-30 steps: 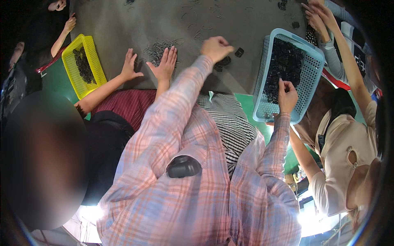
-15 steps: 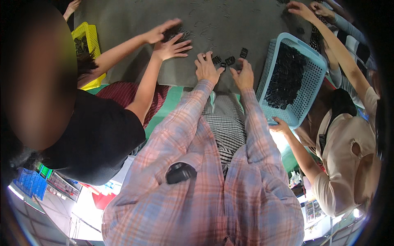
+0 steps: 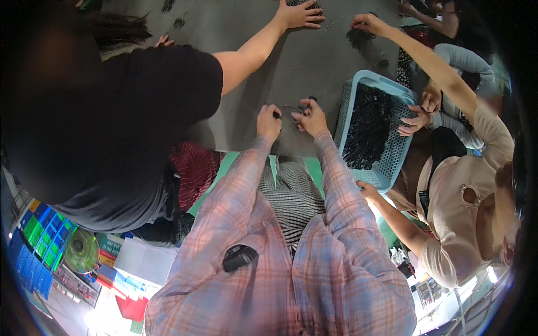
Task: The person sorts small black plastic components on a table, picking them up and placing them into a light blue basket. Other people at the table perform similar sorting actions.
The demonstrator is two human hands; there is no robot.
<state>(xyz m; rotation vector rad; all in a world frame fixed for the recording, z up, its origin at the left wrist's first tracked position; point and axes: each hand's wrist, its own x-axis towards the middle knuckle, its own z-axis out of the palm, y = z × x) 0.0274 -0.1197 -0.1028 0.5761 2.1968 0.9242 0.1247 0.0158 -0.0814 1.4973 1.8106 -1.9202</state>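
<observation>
Over the near part of the grey table (image 3: 235,126), my left hand (image 3: 269,124) is closed on a small black plastic piece (image 3: 276,115) at its fingertips. A short gap to the right, my right hand (image 3: 312,120) is bent round one or more black pieces; its fingers partly hide them, and a dark tip (image 3: 312,99) sticks out above. A thin pale strand lies on the table between the two hands. Nearest to my right forearm stands a light blue perforated basket (image 3: 348,106) holding a heap of slim black parts (image 3: 367,126).
At left, a person in a black top (image 3: 145,101) leans across the table, one hand (image 3: 302,15) on a black pile. To the right, another person's hand (image 3: 371,25) is at a dark pile (image 3: 358,38). A further hand (image 3: 416,120) touches the basket's right side.
My spread fingers have closed on black pieces that lay on the table. The person at left has leaned farther forward, hiding the yellow basket. A hand has come onto the blue basket.
</observation>
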